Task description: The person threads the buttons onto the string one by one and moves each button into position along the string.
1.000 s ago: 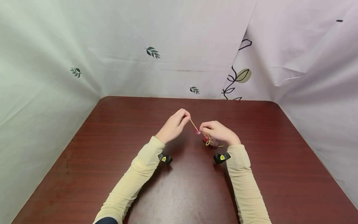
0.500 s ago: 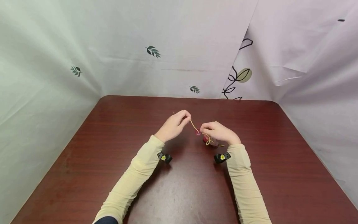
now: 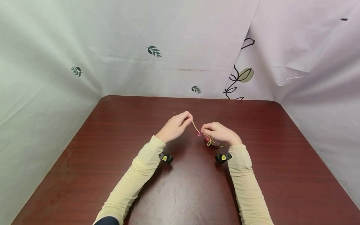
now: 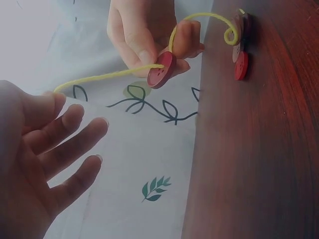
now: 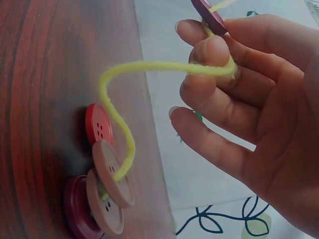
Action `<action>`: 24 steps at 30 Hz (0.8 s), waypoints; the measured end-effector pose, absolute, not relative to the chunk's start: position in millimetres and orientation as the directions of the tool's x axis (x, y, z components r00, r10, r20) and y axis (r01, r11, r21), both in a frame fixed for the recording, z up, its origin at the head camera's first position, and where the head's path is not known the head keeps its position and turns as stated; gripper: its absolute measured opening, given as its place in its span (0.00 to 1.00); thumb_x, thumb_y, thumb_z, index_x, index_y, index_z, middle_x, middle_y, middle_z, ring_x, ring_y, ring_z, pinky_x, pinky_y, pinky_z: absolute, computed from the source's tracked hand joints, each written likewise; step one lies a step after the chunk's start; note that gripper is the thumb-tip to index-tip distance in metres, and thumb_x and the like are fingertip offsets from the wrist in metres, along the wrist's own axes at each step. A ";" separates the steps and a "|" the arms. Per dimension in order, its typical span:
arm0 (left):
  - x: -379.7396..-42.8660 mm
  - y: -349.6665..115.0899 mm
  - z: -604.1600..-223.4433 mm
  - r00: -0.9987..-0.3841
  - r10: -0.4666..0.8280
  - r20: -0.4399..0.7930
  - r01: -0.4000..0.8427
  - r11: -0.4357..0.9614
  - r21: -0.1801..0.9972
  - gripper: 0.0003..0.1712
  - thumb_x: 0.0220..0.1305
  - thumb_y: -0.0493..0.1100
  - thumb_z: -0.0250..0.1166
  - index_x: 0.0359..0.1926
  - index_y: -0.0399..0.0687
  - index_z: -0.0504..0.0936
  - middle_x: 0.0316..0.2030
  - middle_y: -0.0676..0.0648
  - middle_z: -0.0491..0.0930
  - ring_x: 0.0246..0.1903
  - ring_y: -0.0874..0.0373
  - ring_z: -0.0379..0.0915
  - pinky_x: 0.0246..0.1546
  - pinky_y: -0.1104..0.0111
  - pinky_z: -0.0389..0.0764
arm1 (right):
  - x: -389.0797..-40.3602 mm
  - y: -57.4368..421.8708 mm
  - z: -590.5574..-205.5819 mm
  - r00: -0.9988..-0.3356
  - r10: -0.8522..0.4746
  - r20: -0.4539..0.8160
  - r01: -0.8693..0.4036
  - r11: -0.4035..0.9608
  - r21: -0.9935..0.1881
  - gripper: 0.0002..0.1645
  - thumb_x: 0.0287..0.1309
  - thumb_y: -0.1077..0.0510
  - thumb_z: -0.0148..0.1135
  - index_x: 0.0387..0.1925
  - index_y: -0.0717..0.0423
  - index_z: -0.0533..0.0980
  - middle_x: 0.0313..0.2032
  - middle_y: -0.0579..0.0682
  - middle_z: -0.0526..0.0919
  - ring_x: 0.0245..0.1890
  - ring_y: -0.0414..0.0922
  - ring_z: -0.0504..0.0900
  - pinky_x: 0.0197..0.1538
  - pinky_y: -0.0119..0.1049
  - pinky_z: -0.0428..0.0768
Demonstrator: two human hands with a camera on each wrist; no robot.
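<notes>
Table [image 3: 84,162] fills the lower part of my head feed. Over it, the left hand [image 3: 175,128] pinches the yellow cord [image 4: 107,75] between thumb and finger, the others loosely spread; I judge this keeps the line drawn out. The right hand [image 3: 220,132] grips the held button [image 4: 158,80] by its rim, up between both hands, probably to steady its holes for the cord. Near the right hand, pinkish buttons [image 5: 121,191] and a maroon button [image 5: 74,206] lean together, a smaller red button [image 5: 103,119] beside them. Cord winds among the right fingers down to the pinkish pair. I cannot tell whether that red one is threaded; the cord inside the left pinch is hidden.
</notes>
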State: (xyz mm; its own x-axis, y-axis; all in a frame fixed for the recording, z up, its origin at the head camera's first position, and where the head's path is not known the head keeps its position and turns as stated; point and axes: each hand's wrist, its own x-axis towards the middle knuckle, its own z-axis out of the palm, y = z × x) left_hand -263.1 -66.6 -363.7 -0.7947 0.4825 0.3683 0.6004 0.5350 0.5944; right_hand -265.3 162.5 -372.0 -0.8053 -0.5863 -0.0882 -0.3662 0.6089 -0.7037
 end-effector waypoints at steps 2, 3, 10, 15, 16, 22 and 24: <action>-263.0 -66.4 -364.0 -0.797 0.479 0.368 0.598 0.535 0.597 0.06 0.73 0.45 0.53 0.40 0.50 0.75 0.30 0.51 0.75 0.29 0.60 0.69 0.34 0.69 0.71 | -265.5 162.4 -372.4 -0.806 -0.586 -0.084 -0.371 0.610 -0.700 0.13 0.68 0.59 0.50 0.35 0.62 0.78 0.21 0.52 0.78 0.17 0.48 0.73 0.23 0.32 0.71; -263.0 -66.2 -364.1 -0.798 0.477 0.368 0.596 0.535 0.599 0.07 0.73 0.45 0.52 0.40 0.49 0.75 0.30 0.51 0.74 0.29 0.60 0.69 0.34 0.69 0.70 | -265.7 162.5 -372.9 -0.807 -0.584 -0.086 -0.366 0.609 -0.703 0.13 0.68 0.59 0.50 0.35 0.62 0.78 0.21 0.53 0.78 0.17 0.48 0.73 0.23 0.32 0.70; -262.8 -65.3 -364.7 -0.804 0.470 0.363 0.587 0.535 0.608 0.10 0.74 0.46 0.51 0.38 0.48 0.76 0.27 0.53 0.72 0.27 0.61 0.67 0.32 0.69 0.69 | -265.5 161.4 -374.2 -0.814 -0.568 -0.123 -0.311 0.605 -0.733 0.13 0.68 0.58 0.50 0.36 0.63 0.78 0.21 0.53 0.76 0.14 0.47 0.70 0.20 0.35 0.70; -262.3 -65.3 -363.3 -0.796 0.477 0.374 0.599 0.526 0.604 0.13 0.73 0.47 0.52 0.31 0.49 0.74 0.22 0.53 0.68 0.22 0.61 0.64 0.28 0.71 0.67 | -265.1 161.0 -374.0 -0.812 -0.565 -0.145 -0.288 0.604 -0.743 0.14 0.69 0.58 0.49 0.36 0.63 0.78 0.20 0.50 0.75 0.13 0.48 0.68 0.19 0.38 0.70; -262.1 -65.4 -363.0 -0.795 0.476 0.375 0.599 0.525 0.604 0.14 0.73 0.47 0.53 0.30 0.48 0.73 0.21 0.53 0.68 0.22 0.61 0.63 0.27 0.71 0.66 | -265.1 161.0 -374.3 -0.812 -0.565 -0.146 -0.287 0.604 -0.744 0.14 0.69 0.58 0.49 0.36 0.63 0.78 0.21 0.49 0.75 0.14 0.48 0.68 0.19 0.38 0.70; -262.9 -66.8 -364.1 -0.800 0.470 0.373 0.593 0.533 0.603 0.17 0.72 0.51 0.54 0.26 0.49 0.73 0.18 0.54 0.67 0.19 0.60 0.63 0.24 0.71 0.65 | -264.5 161.0 -375.5 -0.808 -0.565 -0.169 -0.255 0.594 -0.763 0.14 0.69 0.58 0.49 0.36 0.63 0.78 0.20 0.50 0.74 0.14 0.46 0.65 0.18 0.38 0.68; -263.0 -67.5 -364.2 -0.801 0.467 0.376 0.594 0.535 0.601 0.17 0.72 0.51 0.55 0.26 0.49 0.74 0.18 0.54 0.68 0.19 0.61 0.63 0.24 0.71 0.65 | -264.2 161.0 -376.3 -0.807 -0.564 -0.177 -0.245 0.592 -0.768 0.14 0.69 0.58 0.49 0.36 0.64 0.78 0.20 0.50 0.73 0.14 0.46 0.64 0.18 0.37 0.66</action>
State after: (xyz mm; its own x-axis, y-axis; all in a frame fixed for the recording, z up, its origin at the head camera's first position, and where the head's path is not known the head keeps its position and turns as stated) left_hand -263.0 -67.5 -364.2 -0.8007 0.4668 0.3755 0.5937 0.5347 0.6013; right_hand -264.2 161.0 -376.3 -0.8066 -0.5639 -0.1773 -0.2446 0.5915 -0.7683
